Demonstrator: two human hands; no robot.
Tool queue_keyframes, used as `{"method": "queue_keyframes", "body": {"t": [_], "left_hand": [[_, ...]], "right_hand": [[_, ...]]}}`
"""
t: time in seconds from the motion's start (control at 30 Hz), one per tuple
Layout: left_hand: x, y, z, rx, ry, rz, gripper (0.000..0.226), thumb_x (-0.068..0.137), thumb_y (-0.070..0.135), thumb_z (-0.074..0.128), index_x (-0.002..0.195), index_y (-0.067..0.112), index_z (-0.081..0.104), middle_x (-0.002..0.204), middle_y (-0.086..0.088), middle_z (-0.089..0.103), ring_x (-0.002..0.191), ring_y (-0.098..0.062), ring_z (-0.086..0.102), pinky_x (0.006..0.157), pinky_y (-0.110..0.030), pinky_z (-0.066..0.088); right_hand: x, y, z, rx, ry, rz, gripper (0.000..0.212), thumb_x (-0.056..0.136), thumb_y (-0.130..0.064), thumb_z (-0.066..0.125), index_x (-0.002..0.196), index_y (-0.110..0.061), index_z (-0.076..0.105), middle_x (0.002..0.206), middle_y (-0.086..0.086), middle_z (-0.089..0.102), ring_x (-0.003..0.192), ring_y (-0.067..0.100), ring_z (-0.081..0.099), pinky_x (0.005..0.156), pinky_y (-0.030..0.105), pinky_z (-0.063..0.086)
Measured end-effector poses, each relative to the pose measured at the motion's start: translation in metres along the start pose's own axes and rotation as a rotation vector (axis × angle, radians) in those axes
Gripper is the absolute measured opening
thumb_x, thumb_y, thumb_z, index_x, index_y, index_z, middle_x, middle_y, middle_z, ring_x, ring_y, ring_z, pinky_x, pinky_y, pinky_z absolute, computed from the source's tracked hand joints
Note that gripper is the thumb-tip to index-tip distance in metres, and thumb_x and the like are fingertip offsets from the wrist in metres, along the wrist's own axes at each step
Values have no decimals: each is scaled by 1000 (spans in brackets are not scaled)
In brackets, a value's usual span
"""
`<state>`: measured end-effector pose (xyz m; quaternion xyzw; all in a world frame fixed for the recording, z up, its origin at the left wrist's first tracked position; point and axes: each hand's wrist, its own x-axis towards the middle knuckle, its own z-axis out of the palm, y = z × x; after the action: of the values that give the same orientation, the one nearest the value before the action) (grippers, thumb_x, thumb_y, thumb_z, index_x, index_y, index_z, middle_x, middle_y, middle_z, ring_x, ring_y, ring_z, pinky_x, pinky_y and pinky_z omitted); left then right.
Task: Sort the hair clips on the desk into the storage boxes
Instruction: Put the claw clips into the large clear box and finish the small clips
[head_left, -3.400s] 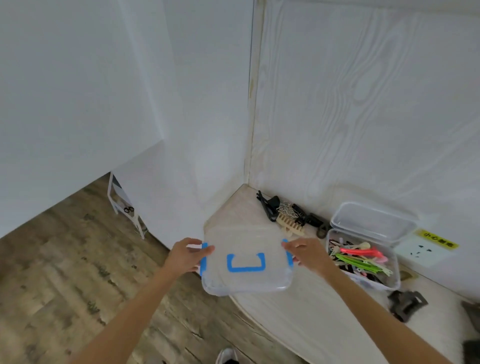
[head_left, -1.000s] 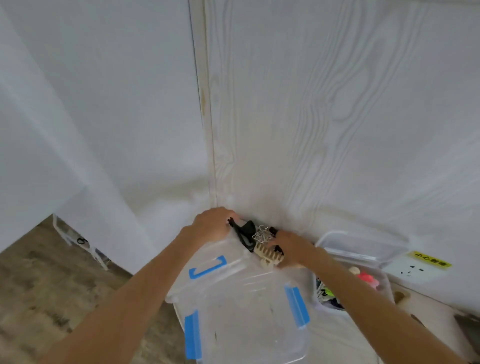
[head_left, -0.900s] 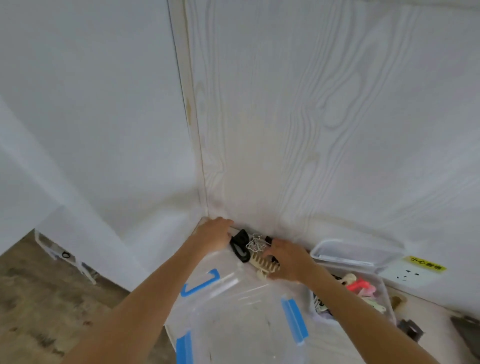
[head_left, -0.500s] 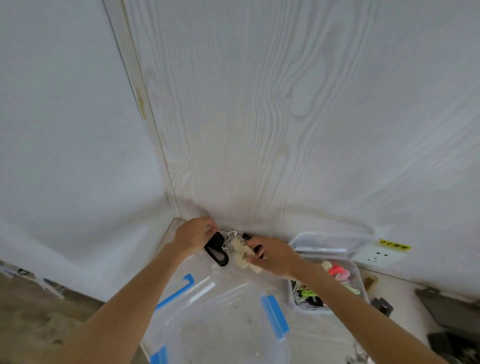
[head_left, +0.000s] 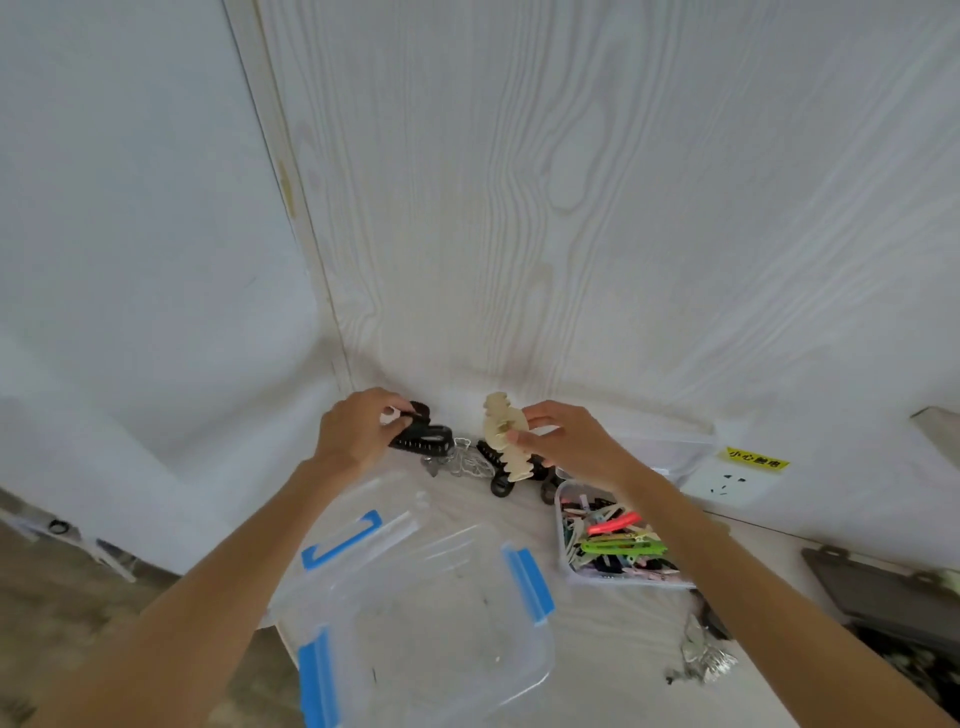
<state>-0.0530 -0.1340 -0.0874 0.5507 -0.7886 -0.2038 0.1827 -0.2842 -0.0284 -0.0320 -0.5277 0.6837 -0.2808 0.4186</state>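
Head view: right hand (head_left: 563, 441) pinches the cream claw clip (head_left: 503, 436) at mid-length, its long axis running near-upright, lifted off the worktop (head_left: 613, 629) by the wall. Left hand (head_left: 358, 431) has fingers curled round a black claw clip (head_left: 422, 439), long axis roughly level. The empty clear box (head_left: 431, 623) with blue latches lies open just below and toward the person from both grips, about equally near either hand. Small box of coloured clips (head_left: 613, 540) sits right of it. Loose clips remain between the hands; room above the box looks free.
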Motion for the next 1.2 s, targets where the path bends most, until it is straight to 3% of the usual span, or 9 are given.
{"method": "queue_keyframes", "body": {"t": [0.13, 0.27, 0.33, 0.47, 0.63, 0.8, 0.97, 1.07, 1.2], "left_hand": [[-25, 20, -39, -239, 212, -79, 7, 84, 32, 66, 90, 34, 69, 92, 15, 65, 88, -5, 63, 73, -27, 46], [-64, 40, -73, -445, 305, -122, 12, 81, 33, 69, 73, 42, 67, 76, 23, 69, 73, 7, 65, 63, -16, 46], [-84, 46, -84, -471, 239, -118, 15, 79, 32, 71, 70, 44, 67, 68, 26, 69, 70, 9, 65, 66, -11, 45], [-132, 49, -92, -270, -107, -21, 11, 79, 34, 71, 78, 45, 68, 75, 30, 68, 77, 15, 62, 76, -12, 46], [-163, 40, -73, 112, -295, 153, 11, 87, 41, 59, 96, 45, 64, 90, 25, 61, 77, 10, 53, 71, -9, 37], [-169, 29, -35, 247, -463, 277, 16, 92, 30, 54, 104, 34, 63, 103, 12, 57, 98, -2, 51, 76, -14, 33], [-170, 18, -18, 316, -356, 250, 43, 93, 11, 46, 128, 35, 50, 126, 13, 57, 116, -9, 49, 87, -22, 37], [-169, 8, -29, 309, -232, 199, 36, 94, 20, 48, 124, 38, 52, 122, 19, 57, 110, -5, 52, 83, -20, 38], [-162, -2, -42, 156, -147, 57, 24, 92, 25, 53, 107, 42, 61, 96, 32, 52, 87, 11, 54, 65, -6, 31]], "right_hand": [[-13, -1, -12, 87, -29, 25, 18, 82, -30, 68, 95, -26, 58, 93, -13, 64, 77, 1, 64, 63, 15, 49], [-30, -3, -13, 137, -59, 45, 12, 83, -27, 67, 87, -26, 56, 83, -10, 65, 72, 2, 64, 62, 15, 51], [-41, -2, -11, 140, -120, 61, 9, 85, -26, 65, 87, -24, 57, 84, -7, 66, 75, 3, 64, 67, 17, 53], [-65, -1, -1, 10, -323, 72, 22, 88, -26, 61, 108, -16, 60, 95, -5, 68, 82, 4, 65, 71, 17, 53], [-77, -4, 30, -133, -345, 71, 32, 87, -25, 63, 112, -7, 54, 100, 5, 62, 84, 14, 59, 65, 19, 47], [-79, 1, 68, -514, -357, -2, 38, 84, -34, 65, 114, -13, 54, 114, 4, 63, 104, 20, 60, 90, 32, 48], [-71, 17, 112, -761, -332, 19, 34, 82, -27, 61, 112, -12, 53, 112, 9, 61, 100, 27, 59, 69, 29, 41], [-62, 20, 125, -748, -451, 54, 44, 83, -27, 61, 123, -12, 48, 123, 10, 55, 109, 27, 55, 78, 29, 43], [-56, 15, 123, -775, -652, 11, 49, 87, -28, 58, 134, -17, 46, 135, 8, 50, 120, 26, 50, 96, 32, 42]]}}
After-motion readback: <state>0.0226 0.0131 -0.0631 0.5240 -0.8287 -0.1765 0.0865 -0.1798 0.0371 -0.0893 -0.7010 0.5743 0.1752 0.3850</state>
